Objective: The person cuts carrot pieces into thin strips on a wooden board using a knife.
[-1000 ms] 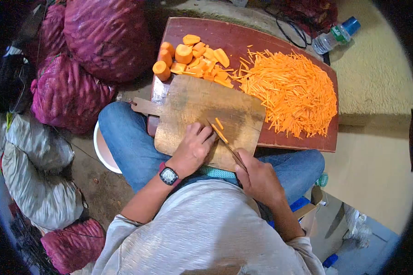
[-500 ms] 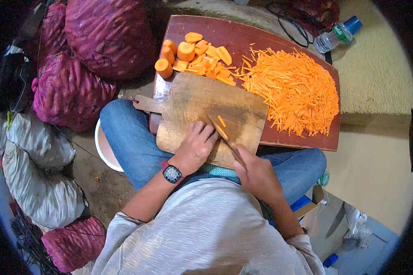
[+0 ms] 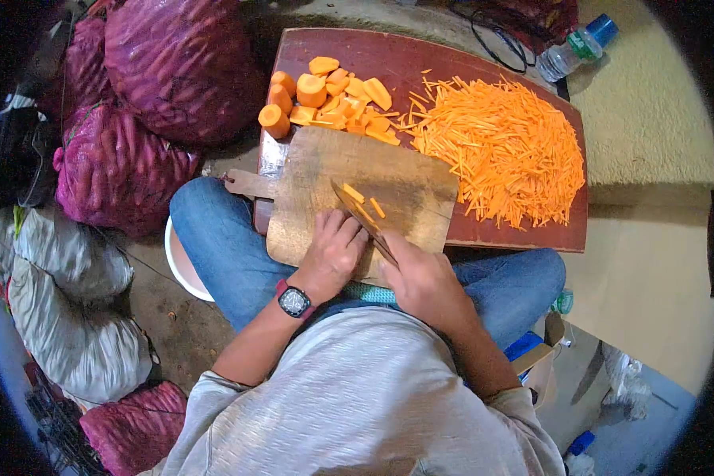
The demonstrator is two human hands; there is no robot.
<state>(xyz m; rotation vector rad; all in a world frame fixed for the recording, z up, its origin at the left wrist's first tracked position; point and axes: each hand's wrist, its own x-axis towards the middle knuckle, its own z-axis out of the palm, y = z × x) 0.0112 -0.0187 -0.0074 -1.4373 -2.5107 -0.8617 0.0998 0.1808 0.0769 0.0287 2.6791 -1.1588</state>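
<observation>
A wooden cutting board [image 3: 309, 170] lies across my lap and the near edge of a red-brown board [image 3: 420, 59]. My right hand [image 3: 422, 278] grips a knife [image 3: 360, 213], its blade slanting up and left over the cutting board. Against the blade, my left hand [image 3: 335, 250] presses down with curled fingers; what lies under them is hidden. Small orange carrot strips [image 3: 378, 208] rest beside the blade. Carrot chunks and slices [image 3: 311, 90] sit beyond the cutting board at the left, and a large heap of carrot shreds [image 3: 500, 151] is at the right.
Red mesh sacks [image 3: 127, 166] and white sacks [image 3: 79, 317] stand at the left. A white basin [image 3: 184, 262] is beside my left knee. At the back right, a plastic bottle [image 3: 571, 57] lies near a black cable [image 3: 504, 40]. A pale ledge [image 3: 650, 119] runs along the right.
The knife has moved left and its blade is tilted further over. Another carrot strip shows beside it. My right hand has shifted slightly up and left. The view has shifted a little.
</observation>
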